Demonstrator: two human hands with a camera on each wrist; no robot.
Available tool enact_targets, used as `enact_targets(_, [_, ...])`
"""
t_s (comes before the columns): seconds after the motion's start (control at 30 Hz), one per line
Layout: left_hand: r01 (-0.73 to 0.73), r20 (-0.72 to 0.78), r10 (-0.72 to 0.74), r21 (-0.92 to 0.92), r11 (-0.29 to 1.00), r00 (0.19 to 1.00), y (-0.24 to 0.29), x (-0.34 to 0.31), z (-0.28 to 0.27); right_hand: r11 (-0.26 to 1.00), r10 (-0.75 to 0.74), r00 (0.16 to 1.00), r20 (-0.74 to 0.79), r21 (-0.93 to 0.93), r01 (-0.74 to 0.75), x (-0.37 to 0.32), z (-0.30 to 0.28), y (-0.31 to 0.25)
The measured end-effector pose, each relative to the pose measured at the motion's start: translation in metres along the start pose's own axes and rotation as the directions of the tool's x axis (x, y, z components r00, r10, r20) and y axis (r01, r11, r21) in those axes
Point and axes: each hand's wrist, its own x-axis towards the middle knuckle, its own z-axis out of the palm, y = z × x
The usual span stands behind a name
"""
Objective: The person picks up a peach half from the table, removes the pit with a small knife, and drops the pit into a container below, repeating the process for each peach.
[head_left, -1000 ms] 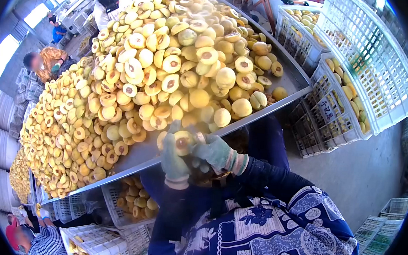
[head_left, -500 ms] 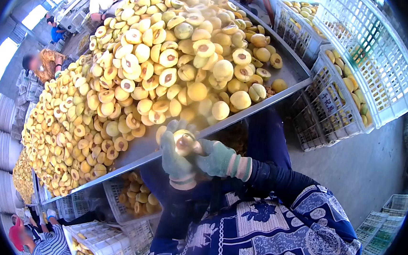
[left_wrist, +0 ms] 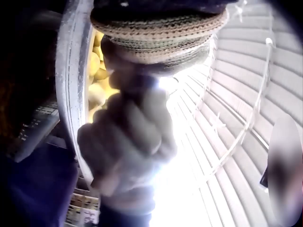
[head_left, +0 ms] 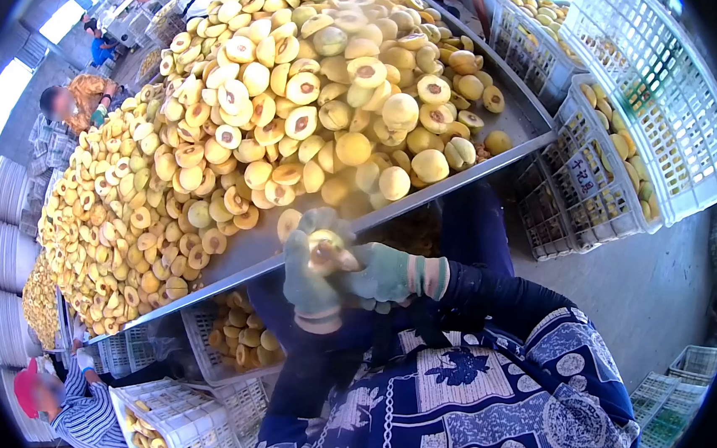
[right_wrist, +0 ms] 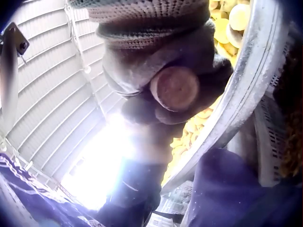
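Observation:
In the head view, my gloved left hand [head_left: 309,292] holds a yellow peach half [head_left: 324,248] just over the near edge of the metal table [head_left: 241,267]. My gloved right hand [head_left: 384,275] is right against the peach from the right side. Its fingers grip a tool whose round, wooden-looking handle end [right_wrist: 177,89] pokes out of the fist in the right wrist view; the working end is hidden. One loose peach half [head_left: 288,224] lies on the table beside my left fingers. Behind it rises a big heap of peach halves [head_left: 250,98], many with the pit cavity facing up.
White crates of peaches [head_left: 598,180] stand at the right, one tilted crate [head_left: 654,104] above them. Under the table sits another crate [head_left: 205,351] of fruit. A person in a red cap [head_left: 27,387] is at lower left; others work beyond the heap.
My hands have closed in together around the peach half, which was held more face-up before. The person in white at the back has bent out of clear view; the red-capped person has shifted.

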Motion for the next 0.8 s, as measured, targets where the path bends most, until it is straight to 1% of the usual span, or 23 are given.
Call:
enact_targets(0.07, [0.170, 0.073, -0.161, -0.137, 0.976, 0.984, 0.010, -0.002, 0.000, 1.000, 0.012, 1.000, 0.005, -0.003, -0.012, 0.006, -0.001, 0.010])
enact_targets(0.1, [0.201, 0.075, -0.194, -0.111, 0.973, 0.978, 0.013, -0.003, 0.001, 1.000, 0.021, 1.000, 0.012, -0.004, -0.021, 0.008, 0.002, 0.014])
enact_targets(0.13, [0.201, 0.071, -0.194, -0.106, 0.974, 0.978, 0.013, -0.003, 0.000, 1.000, 0.020, 1.000, 0.017, -0.001, -0.020, 0.009, 0.006, 0.016])
enact_targets(0.2, [0.179, 0.024, -0.179, -0.020, 0.984, 0.984, 0.011, -0.001, -0.002, 0.991, -0.021, 1.000, -0.005, 0.134, 0.022, 0.010, 0.010, 0.017])
enact_targets(0.23, [0.135, 0.024, -0.136, 0.032, 0.990, 0.990, 0.008, -0.001, -0.004, 0.990, -0.020, 1.000, -0.002, 0.138, 0.020, 0.010, 0.012, 0.018])
enact_targets(0.27, [0.137, 0.022, -0.138, 0.032, 0.990, 0.990, 0.005, -0.002, -0.003, 0.996, -0.012, 0.999, -0.034, 0.083, 0.015, 0.012, 0.014, 0.017])
enact_targets(0.33, [0.079, -0.121, -0.072, 0.057, 0.995, 0.990, 0.000, -0.007, -0.003, 1.000, -0.003, 0.996, -0.094, -0.027, 0.001, 0.014, 0.019, 0.016])
enact_targets(0.37, [0.050, -0.103, -0.040, 0.090, 0.995, 0.994, -0.002, -0.009, -0.005, 0.995, 0.011, 0.996, -0.089, -0.095, -0.019, 0.004, 0.018, 0.004])
enact_targets(0.4, [0.050, -0.103, -0.040, 0.091, 0.995, 0.994, -0.003, -0.009, -0.007, 0.995, 0.010, 0.996, -0.089, -0.094, -0.018, 0.004, 0.013, 0.004])
enact_targets(0.47, [0.038, -0.105, -0.025, 0.124, 0.992, 0.994, -0.005, -0.011, -0.009, 0.991, 0.104, 0.994, 0.042, -0.087, -0.100, 0.001, 0.007, 0.003])
enact_targets(0.5, [0.041, -0.107, -0.028, 0.124, 0.991, 0.994, -0.007, -0.011, -0.011, 0.991, 0.107, 0.993, 0.043, -0.085, -0.103, -0.001, 0.006, 0.000])
enact_targets(0.57, [0.018, -0.093, -0.007, 0.118, 0.993, 0.996, -0.008, -0.010, -0.011, 0.977, 0.169, 0.985, 0.015, -0.131, -0.166, -0.007, 0.006, -0.010])
enact_targets(0.6, [0.019, -0.091, -0.008, 0.119, 0.993, 0.996, -0.007, -0.009, -0.009, 0.978, 0.168, 0.986, 0.014, -0.129, -0.165, -0.006, 0.007, -0.010])
enact_targets(0.67, [-0.014, -0.120, 0.029, 0.126, 0.992, 0.992, -0.005, -0.011, -0.001, 0.997, 0.051, 0.995, -0.080, -0.058, -0.056, -0.004, 0.011, -0.007])
enact_targets(0.7, [-0.014, -0.120, 0.029, 0.128, 0.992, 0.992, -0.004, -0.012, 0.001, 0.997, 0.050, 0.996, -0.079, -0.057, -0.055, -0.001, 0.010, -0.003])
enact_targets(0.77, [-0.045, -0.136, 0.066, 0.149, 0.988, 0.989, -0.002, -0.014, 0.003, 0.992, 0.075, 0.995, 0.073, 0.099, -0.082, 0.006, 0.009, 0.005])
enact_targets(0.8, [-0.041, -0.135, 0.062, 0.152, 0.988, 0.989, -0.003, -0.013, -0.003, 0.991, 0.075, 0.995, 0.073, 0.104, -0.082, 0.006, 0.008, 0.005])
